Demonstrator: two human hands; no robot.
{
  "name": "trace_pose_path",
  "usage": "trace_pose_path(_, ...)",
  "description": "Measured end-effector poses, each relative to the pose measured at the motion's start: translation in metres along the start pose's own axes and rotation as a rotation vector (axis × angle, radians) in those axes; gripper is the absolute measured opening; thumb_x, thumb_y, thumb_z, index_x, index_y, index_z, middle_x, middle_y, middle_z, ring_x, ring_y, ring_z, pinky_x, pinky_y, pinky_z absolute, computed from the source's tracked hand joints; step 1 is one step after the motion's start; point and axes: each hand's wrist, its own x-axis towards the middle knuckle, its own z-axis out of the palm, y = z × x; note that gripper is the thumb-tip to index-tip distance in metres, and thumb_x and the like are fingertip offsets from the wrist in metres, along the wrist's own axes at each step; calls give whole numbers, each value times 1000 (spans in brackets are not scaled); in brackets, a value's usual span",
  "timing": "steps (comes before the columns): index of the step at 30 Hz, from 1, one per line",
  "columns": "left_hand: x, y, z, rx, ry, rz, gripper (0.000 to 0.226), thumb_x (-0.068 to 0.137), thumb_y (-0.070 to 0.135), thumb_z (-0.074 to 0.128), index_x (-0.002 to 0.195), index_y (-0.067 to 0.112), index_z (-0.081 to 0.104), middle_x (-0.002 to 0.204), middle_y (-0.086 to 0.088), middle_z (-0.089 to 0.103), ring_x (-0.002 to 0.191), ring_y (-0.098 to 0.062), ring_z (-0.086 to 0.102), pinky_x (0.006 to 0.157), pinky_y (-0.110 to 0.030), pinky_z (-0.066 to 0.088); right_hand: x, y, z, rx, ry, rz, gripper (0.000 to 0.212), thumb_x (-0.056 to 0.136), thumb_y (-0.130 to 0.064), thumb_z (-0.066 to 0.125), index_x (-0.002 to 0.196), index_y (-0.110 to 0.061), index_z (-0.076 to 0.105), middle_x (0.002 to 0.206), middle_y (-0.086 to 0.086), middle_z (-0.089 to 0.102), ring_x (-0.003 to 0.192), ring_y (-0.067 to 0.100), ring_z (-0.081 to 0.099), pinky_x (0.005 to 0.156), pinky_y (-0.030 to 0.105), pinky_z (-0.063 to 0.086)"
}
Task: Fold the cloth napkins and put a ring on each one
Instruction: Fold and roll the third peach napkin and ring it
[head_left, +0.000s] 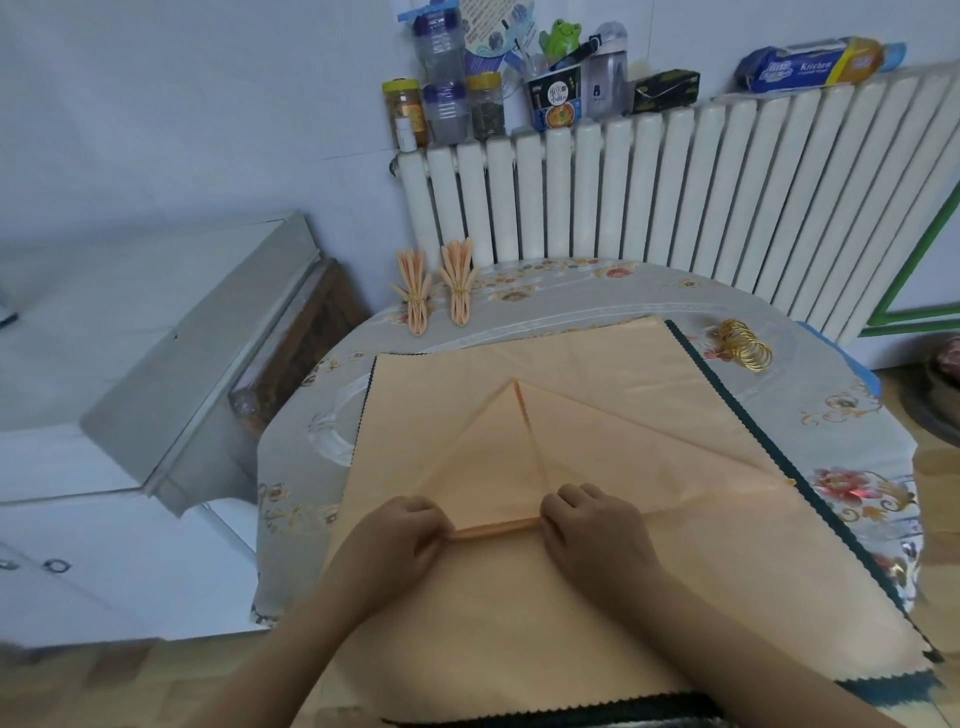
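A peach cloth napkin (498, 457) lies folded into a triangle on a stack of flat peach napkins (597, 364), its point facing away from me. My left hand (400, 540) and my right hand (597, 525) each pinch one end of a narrow pleat along the triangle's near edge. Two finished napkins, one (415, 296) beside the other (460, 283), lie at the table's far left, each fanned and bound by a gold ring. A pile of several gold rings (743, 345) sits at the far right of the table.
The round table (857, 415) carries a floral plastic cover. A dark green cloth edge (769, 447) shows under the peach stack. A white radiator (675, 182) stands behind, with jars and bottles on top. A grey cabinet (182, 364) is at the left.
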Motion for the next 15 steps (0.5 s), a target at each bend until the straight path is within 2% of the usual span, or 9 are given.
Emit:
trace_pose_path(2,11,5,-10,107,-113,26,33,80,29,44,94,20,72,100,4,67,91,-17,62,77,-20,43,1,-1,-1,1,0,5,25,74,-36,43,60,-20,58,59,-4,55,54,17,57,37,20,35)
trace_pose_path(4,28,11,-26,220,-231,-6,28,89,22,45,103,18,69,109,0,58,97,-21,58,80,-25,43,2,-3,-2,-2,-20,24,28,72,-43,43,60,-22,57,60,-5,55,54,16,57,37,20,35)
trace_pose_path(6,55,21,-42,428,-276,18,25,93,16,47,109,22,66,111,-1,52,99,-22,54,80,-28,38,3,-4,-2,-22,-38,42,33,71,-51,42,60,-24,57,61,-7,55,55,14,57,37,20,36)
trace_pose_path(8,86,34,-51,649,-305,95,29,94,15,46,115,26,63,115,0,52,106,-22,50,93,-31,33,4,-5,0,-20,-36,78,35,72,-52,40,60,-25,58,63,-8,56,56,13,58,36,21,38)
trace_pose_path(10,116,49,-52,781,-326,152,32,93,9,48,117,27,61,119,1,52,117,-22,45,112,-39,17,4,-4,3,-6,-23,146,32,74,-47,43,57,-25,59,64,-7,57,54,13,59,34,22,38)
trace_pose_path(11,129,56,-51,812,-306,188,33,92,7,49,116,27,62,119,2,53,119,-21,44,116,-43,6,6,-3,4,-7,-21,174,28,73,-44,50,56,-24,60,64,-7,57,52,13,59,33,22,37)
trace_pose_path(13,145,58,-42,806,-223,274,31,91,7,52,110,28,65,113,4,57,117,-17,44,114,-45,-9,7,-5,7,-18,-38,202,22,63,-39,70,54,-22,60,65,-6,58,51,12,58,32,21,36)
trace_pose_path(15,157,49,-27,718,-172,306,26,90,14,56,109,29,65,112,7,57,119,-13,41,110,-43,-19,8,-7,8,-27,-52,236,27,55,-37,81,53,-21,60,64,-5,58,49,13,57,32,19,35)
